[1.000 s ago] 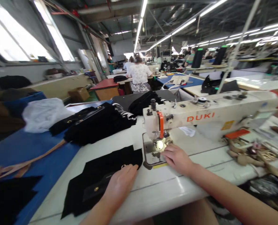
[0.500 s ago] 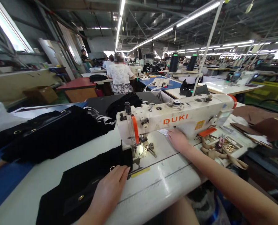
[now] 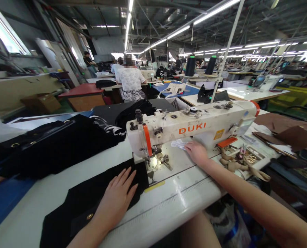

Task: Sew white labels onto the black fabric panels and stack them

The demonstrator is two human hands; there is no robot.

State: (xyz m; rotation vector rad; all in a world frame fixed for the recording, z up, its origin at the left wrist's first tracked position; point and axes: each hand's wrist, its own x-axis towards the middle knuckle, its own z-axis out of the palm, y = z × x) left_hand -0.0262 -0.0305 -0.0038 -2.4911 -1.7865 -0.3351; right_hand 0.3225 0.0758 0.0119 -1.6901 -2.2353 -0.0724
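Palm flat on the cloth, fingers at the slip

The white table [image 3: 194, 187] runs from the lower left toward the right of the frame. On it, right of centre, stands my machine [image 3: 172, 132], lit at its stitching end. A black pile [image 3: 57, 148] lies at middle left. My black cloth [image 3: 77, 196] lies flat at lower left, its right edge just by the stitching end; I can't tell if any of it runs underneath.

My left hand [image 3: 119, 191] rests on the cloth, grip wide, fingers spread. My right hand [image 3: 196, 152] reaches under the machine's arm to a crumpled white slip [image 3: 178, 143]; that grip looks narrow, but whether it pinches the slip I can't tell.

I'd judge this a side step: cloth steadied, slip handled. The next move calls for a sure pinch, left palm light.

The machine reads "DUKI" in orange. Its yellow label [image 3: 218, 134] is too small to read. A gold eyelet [image 3: 90, 216] shows on the cloth, lower left.
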